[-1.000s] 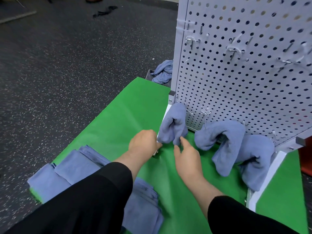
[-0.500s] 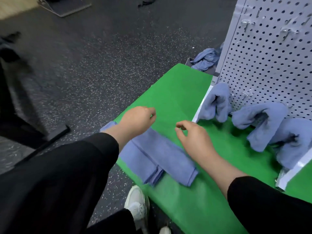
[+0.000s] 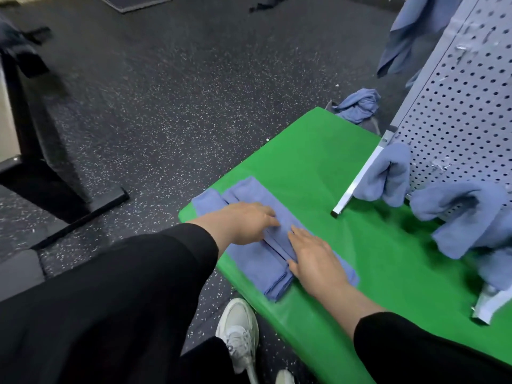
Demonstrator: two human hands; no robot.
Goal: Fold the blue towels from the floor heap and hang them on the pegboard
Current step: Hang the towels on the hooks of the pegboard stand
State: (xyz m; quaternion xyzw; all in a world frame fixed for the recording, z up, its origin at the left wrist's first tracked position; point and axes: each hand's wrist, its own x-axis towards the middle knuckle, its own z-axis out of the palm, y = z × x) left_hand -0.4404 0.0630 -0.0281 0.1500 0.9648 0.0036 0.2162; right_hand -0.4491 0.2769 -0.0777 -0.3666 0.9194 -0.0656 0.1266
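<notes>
My left hand lies flat, fingers straight, on the folded blue towels stacked at the near corner of the green mat; my right hand presses beside it, fingers spread, on the same stack; three more blue towels hang from hooks low on the white pegboard; a crumpled towel sits on the speckled floor behind the mat.

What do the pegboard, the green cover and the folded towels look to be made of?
Pegboard: probably painted sheet metal, pale grey, with punched round holes and a bent edge rail. Green cover: smooth thin sheet, perhaps plastic or paper, with a slight sheen and creases. Folded towels: soft blue woven cloth, matte, with layered edges.
</notes>
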